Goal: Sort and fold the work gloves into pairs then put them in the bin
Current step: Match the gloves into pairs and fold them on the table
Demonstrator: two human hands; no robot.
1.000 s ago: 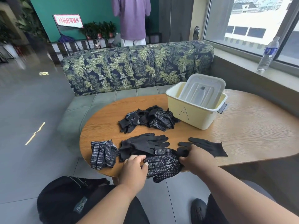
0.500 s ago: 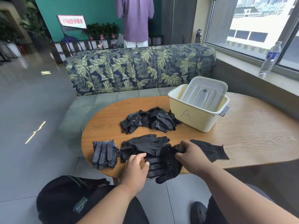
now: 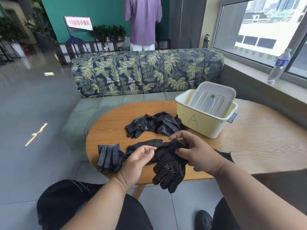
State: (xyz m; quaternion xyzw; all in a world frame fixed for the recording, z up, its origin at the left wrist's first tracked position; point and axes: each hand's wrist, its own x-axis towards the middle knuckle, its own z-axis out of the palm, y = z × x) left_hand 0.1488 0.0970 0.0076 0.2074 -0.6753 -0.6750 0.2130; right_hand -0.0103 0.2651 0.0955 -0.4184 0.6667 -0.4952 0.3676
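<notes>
Gloves update: the dotted glove (image 3: 169, 170) that was lying flat at the table (image 3: 259, 146) edge a second ago is now lifted. My right hand (image 3: 197, 151) pinches its cuff end, my left hand (image 3: 137, 161) pinches the other side, and its fingers dangle past the near edge. Looks like I'm starting the fold. Nothing's in the bin (image 3: 204, 125) yet, and the loose pile (image 3: 154, 125) still waits beside it.
</notes>
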